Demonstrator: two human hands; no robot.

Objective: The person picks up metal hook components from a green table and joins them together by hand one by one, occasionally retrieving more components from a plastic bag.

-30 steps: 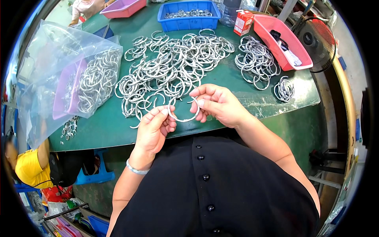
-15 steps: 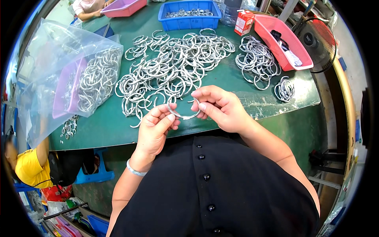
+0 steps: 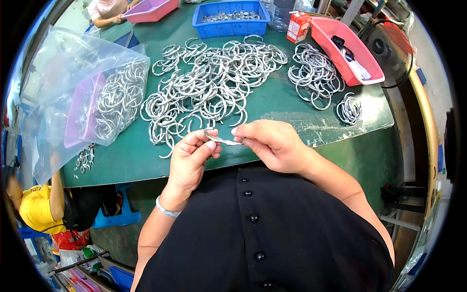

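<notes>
Between my two hands is one silvery open bangle (image 3: 224, 141), seen nearly edge-on just above the table's near edge. My left hand (image 3: 192, 152) pinches one end between thumb and fingers. The other end is pinched by my right hand (image 3: 273, 142), whose fingers hide it. Just beyond my hands spreads a large heap of similar open bangles (image 3: 209, 82) on the green table (image 3: 272, 104). A second, smaller pile (image 3: 315, 75) lies to its right, and a little stack of bangles (image 3: 349, 109) sits near the table's right corner.
A clear plastic bag (image 3: 58, 63) holds more bangles beside a purple tray (image 3: 78, 117) at left. Small rings (image 3: 86, 158) lie near it. A blue bin (image 3: 231, 28), red carton (image 3: 298, 27), pink basket (image 3: 348, 53) and fan (image 3: 389, 53) stand farther back. A person in yellow (image 3: 41, 209) sits at left.
My right hand has lowered and turned over, tilting the bangle from a visible open curve to nearly edge-on. My left hand stays almost in place.
</notes>
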